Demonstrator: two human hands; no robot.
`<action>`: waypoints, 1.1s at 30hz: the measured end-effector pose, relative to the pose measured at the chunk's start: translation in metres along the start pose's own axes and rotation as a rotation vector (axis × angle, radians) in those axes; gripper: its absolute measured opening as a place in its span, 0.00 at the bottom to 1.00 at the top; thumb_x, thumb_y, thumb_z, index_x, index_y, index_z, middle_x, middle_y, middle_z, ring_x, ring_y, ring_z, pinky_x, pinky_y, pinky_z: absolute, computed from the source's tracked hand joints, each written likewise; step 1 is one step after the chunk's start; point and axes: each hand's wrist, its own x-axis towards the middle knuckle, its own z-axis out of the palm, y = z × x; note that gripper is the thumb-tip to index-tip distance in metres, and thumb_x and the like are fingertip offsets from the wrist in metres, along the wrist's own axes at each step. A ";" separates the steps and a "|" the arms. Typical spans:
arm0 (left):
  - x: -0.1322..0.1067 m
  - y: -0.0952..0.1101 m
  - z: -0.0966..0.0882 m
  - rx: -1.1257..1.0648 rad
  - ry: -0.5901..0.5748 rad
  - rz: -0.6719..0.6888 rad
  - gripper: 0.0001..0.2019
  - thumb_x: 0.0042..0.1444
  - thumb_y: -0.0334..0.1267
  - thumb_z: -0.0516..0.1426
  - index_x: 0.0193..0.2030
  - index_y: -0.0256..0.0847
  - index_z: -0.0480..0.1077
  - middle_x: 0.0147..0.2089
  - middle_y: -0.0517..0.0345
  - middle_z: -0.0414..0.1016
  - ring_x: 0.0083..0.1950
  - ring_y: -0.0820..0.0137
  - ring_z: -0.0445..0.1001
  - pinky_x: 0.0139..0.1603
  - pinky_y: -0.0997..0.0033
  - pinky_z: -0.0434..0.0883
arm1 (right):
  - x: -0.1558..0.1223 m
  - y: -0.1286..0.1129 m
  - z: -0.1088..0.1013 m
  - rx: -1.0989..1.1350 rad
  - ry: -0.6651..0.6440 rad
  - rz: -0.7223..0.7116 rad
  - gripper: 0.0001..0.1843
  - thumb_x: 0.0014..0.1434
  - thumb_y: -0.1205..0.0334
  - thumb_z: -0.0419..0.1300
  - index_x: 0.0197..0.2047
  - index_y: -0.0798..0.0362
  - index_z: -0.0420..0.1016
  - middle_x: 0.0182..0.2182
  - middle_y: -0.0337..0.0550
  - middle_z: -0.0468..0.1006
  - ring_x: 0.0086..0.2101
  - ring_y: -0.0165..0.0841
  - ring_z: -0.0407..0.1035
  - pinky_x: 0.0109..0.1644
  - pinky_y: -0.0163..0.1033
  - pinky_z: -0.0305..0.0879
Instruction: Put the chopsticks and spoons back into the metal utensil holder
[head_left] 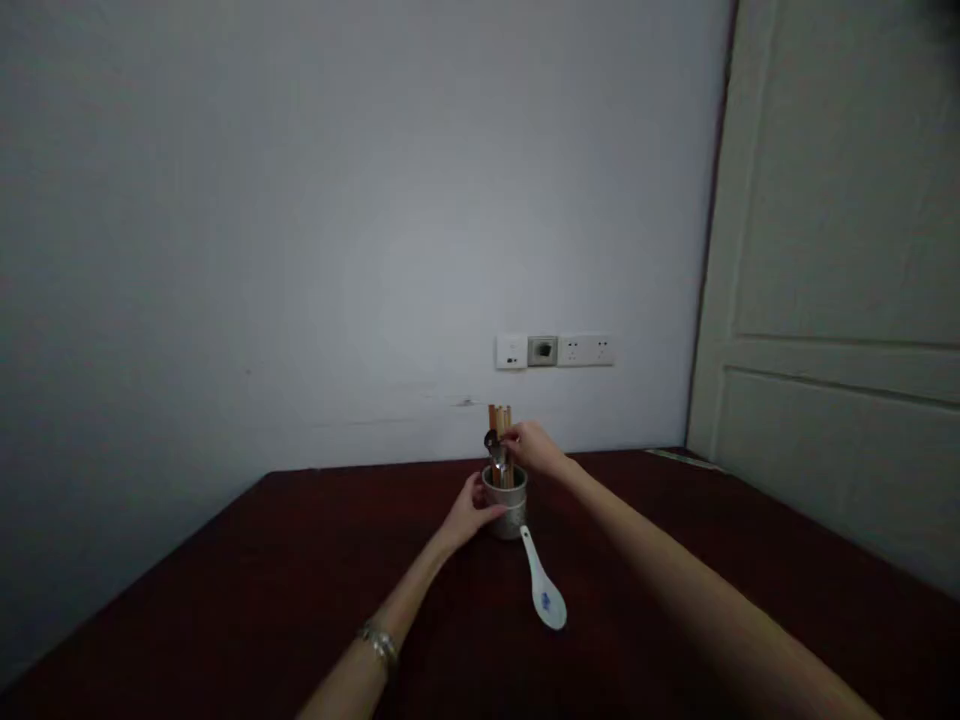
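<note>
A grey cylindrical utensil holder (508,522) stands upright on the table near the wall. My left hand (469,512) is curled around its left side, thumb across the front. Several wooden chopsticks (500,415) rise out of the holder, along with a metal spoon (500,460) and a small dark round-ended utensil (490,440). Above the rim, my right hand (527,446) is closed in a pinch against these utensils; which one its fingertips grip is hidden. A white soup spoon (547,595) with a blue mark lies in front of the holder, its handle end close to the base.
The dark red table (300,590) reaches back to a pale wall (337,250). Wall sockets (586,350) sit above the table's back edge. A light panelled door (840,250) is on the right, and a flat strip (684,459) lies at the back right corner.
</note>
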 end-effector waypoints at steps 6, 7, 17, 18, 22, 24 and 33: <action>-0.006 0.003 0.004 0.010 0.029 -0.032 0.39 0.35 0.37 0.66 0.55 0.35 0.55 0.46 0.42 0.69 0.47 0.63 0.69 0.51 0.58 0.62 | -0.003 -0.002 -0.005 -0.015 0.003 0.010 0.12 0.53 0.67 0.52 0.32 0.57 0.77 0.27 0.45 0.77 0.26 0.28 0.68 0.29 0.29 0.57; -0.006 0.005 0.005 0.011 0.030 -0.041 0.40 0.34 0.37 0.67 0.55 0.34 0.54 0.46 0.42 0.70 0.46 0.63 0.70 0.50 0.59 0.63 | -0.004 -0.002 -0.006 -0.014 0.008 0.006 0.12 0.53 0.66 0.51 0.33 0.57 0.77 0.27 0.45 0.77 0.26 0.28 0.68 0.29 0.29 0.57; -0.008 0.006 0.003 0.040 0.006 -0.111 0.43 0.34 0.38 0.67 0.57 0.33 0.52 0.47 0.40 0.69 0.47 0.61 0.69 0.49 0.60 0.64 | -0.015 0.010 -0.020 0.000 0.129 -0.011 0.16 0.56 0.62 0.49 0.39 0.59 0.75 0.28 0.47 0.78 0.27 0.30 0.69 0.32 0.31 0.61; -0.008 0.004 0.001 0.052 0.000 -0.122 0.43 0.34 0.38 0.66 0.57 0.32 0.52 0.47 0.39 0.69 0.47 0.61 0.69 0.48 0.60 0.64 | -0.018 0.014 -0.022 -0.004 0.147 -0.014 0.16 0.56 0.62 0.49 0.39 0.59 0.75 0.29 0.47 0.78 0.28 0.30 0.70 0.33 0.31 0.61; -0.011 0.000 -0.014 0.082 -0.022 -0.203 0.42 0.37 0.36 0.64 0.59 0.33 0.50 0.48 0.40 0.68 0.49 0.62 0.67 0.51 0.62 0.62 | -0.033 0.031 -0.024 -0.043 0.203 0.015 0.16 0.56 0.62 0.48 0.40 0.59 0.74 0.34 0.48 0.77 0.32 0.32 0.70 0.37 0.33 0.62; -0.014 0.001 -0.025 0.075 0.001 -0.255 0.39 0.39 0.34 0.62 0.59 0.34 0.51 0.49 0.41 0.67 0.49 0.64 0.68 0.51 0.63 0.61 | -0.045 0.040 -0.023 -0.072 0.206 0.057 0.18 0.57 0.61 0.47 0.43 0.59 0.73 0.37 0.49 0.77 0.34 0.32 0.70 0.39 0.33 0.62; -0.023 0.003 -0.067 -0.021 0.123 -0.332 0.18 0.42 0.35 0.56 0.43 0.33 0.66 0.37 0.47 0.74 0.36 0.67 0.74 0.38 0.68 0.67 | -0.119 0.069 0.008 -0.295 -0.029 0.202 0.22 0.57 0.59 0.45 0.52 0.57 0.66 0.48 0.51 0.70 0.46 0.39 0.66 0.47 0.40 0.61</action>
